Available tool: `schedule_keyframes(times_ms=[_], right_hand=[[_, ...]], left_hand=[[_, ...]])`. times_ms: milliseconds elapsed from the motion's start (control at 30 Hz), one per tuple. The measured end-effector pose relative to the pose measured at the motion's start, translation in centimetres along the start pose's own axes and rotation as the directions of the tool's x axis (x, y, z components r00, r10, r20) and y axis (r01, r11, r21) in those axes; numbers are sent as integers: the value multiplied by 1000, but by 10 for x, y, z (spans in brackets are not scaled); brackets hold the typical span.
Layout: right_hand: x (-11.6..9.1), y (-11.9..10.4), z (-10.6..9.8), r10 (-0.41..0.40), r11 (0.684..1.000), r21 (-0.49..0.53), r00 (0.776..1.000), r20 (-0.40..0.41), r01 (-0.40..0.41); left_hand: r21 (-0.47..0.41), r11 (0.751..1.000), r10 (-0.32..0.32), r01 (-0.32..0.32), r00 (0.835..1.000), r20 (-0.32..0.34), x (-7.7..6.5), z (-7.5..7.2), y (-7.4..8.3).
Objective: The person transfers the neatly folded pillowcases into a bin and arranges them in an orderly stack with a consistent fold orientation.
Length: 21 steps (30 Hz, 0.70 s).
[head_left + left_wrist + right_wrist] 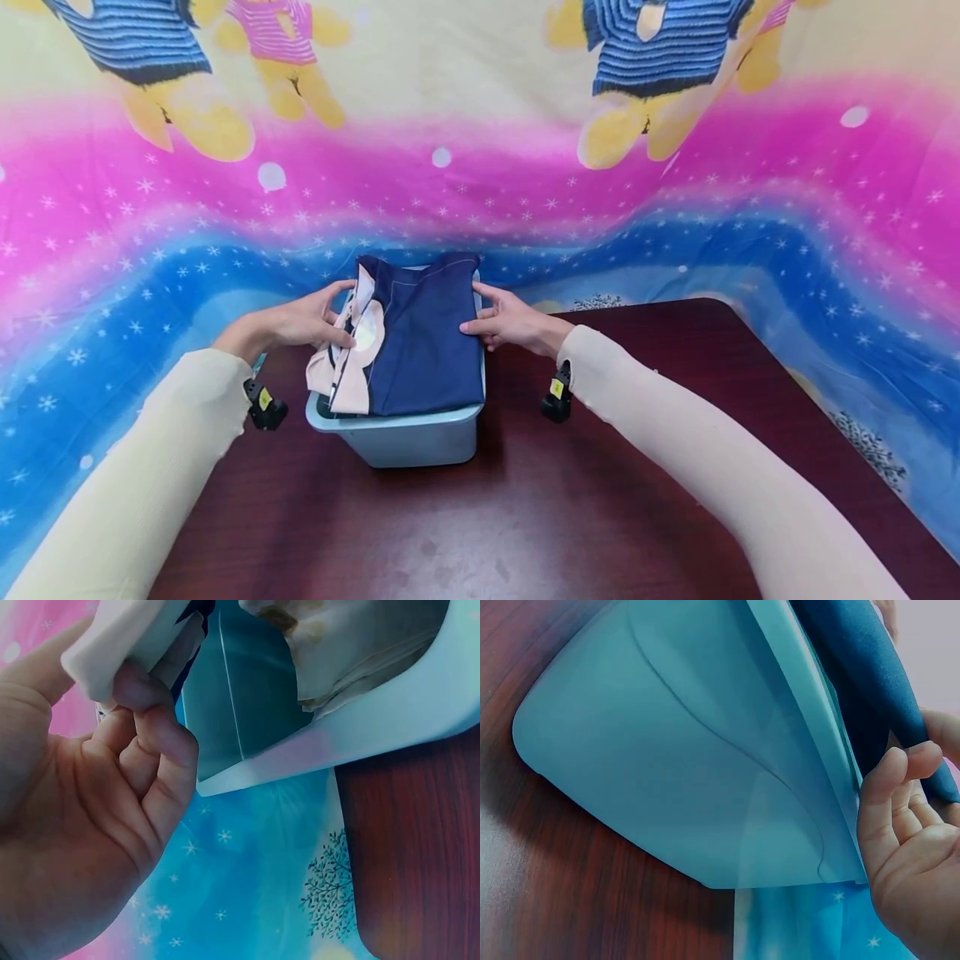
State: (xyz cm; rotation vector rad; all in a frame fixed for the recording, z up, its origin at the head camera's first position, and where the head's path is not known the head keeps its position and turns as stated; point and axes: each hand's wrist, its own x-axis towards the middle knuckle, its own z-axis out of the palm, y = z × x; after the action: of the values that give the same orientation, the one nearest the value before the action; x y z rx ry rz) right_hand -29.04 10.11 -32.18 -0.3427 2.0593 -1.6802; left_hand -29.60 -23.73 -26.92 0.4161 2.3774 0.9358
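Observation:
A folded navy cloth [431, 342] with pale pink and white shapes along its left side lies over the mouth of a light blue plastic bin [420, 442]. My left hand [303, 321] grips its left edge, and the left wrist view shows the pale folded layers [124, 645] between thumb and fingers. On the opposite side, my right hand [517, 321] pinches the navy edge just above the bin's rim [810, 690]. Inside the bin, in the left wrist view, is whitish fabric [360, 652] with brownish patches. The navy cloth hides most of the bin's inside in the head view.
The bin stands on a dark reddish-brown table [600, 500], near its far edge. Behind and around the table hangs a pink and blue printed sheet [510, 183] with bears and snowflakes. A small black device [557, 396] is strapped at each wrist.

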Motion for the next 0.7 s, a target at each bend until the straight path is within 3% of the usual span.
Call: schedule_keyframes(times_ms=[700], right_hand=[[13, -4, 6, 12, 998, -62, 1000, -18, -14]], left_hand=[[24, 1000, -18, 18, 1000, -23, 4, -7, -4]])
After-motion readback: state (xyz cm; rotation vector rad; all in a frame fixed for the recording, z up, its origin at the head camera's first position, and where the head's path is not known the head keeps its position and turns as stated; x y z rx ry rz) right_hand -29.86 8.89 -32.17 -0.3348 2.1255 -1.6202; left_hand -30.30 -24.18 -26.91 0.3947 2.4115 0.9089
